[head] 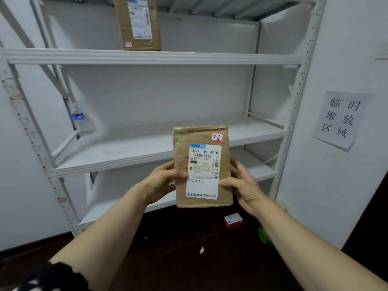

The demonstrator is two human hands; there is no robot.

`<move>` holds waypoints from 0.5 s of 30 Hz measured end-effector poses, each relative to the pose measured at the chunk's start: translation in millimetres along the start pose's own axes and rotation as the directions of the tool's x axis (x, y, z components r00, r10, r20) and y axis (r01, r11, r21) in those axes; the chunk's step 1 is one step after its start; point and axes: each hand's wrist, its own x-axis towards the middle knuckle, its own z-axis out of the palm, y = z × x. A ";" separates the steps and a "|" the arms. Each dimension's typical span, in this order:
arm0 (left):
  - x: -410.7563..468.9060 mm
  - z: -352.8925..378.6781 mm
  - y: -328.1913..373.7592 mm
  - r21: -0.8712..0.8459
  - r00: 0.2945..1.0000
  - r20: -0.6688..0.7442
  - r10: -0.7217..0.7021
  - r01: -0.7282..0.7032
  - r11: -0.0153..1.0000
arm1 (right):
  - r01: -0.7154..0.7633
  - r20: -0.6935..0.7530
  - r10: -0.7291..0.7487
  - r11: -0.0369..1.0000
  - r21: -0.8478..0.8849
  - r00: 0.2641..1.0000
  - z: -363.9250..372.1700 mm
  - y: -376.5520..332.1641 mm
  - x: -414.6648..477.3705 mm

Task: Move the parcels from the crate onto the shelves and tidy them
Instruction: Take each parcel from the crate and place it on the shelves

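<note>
A brown cardboard parcel with a white shipping label and a small red sticker marked "3-2-4" is held upright in front of the white metal shelving. My left hand grips its left edge, thumb on the label side. My right hand grips its right edge. A second brown parcel with a white label stands upright on the upper shelf at the back. The crate is out of view.
A plastic water bottle stands at the left end of the middle shelf. A small red and white box and scraps of litter lie on the dark floor. A paper sign hangs on the right wall.
</note>
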 end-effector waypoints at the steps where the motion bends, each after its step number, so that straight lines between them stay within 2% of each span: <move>1: -2.8 -2.1 0.4 0.002 1.000 -0.027 -0.006 0.006 1.000 | -0.007 0.008 0.007 1.000 -0.005 1.000 3.1 1.3 3.0; 8: -33.4 -19.8 7.9 0.037 0.959 -0.280 -0.044 0.057 0.998 | -0.110 0.072 0.112 0.994 -0.024 0.991 38.6 15.8 27.6; 15: -68.7 -49.3 7.2 0.046 0.804 -0.593 -0.048 0.093 0.995 | -0.228 0.176 0.238 0.971 -0.078 0.955 92.2 45.5 41.4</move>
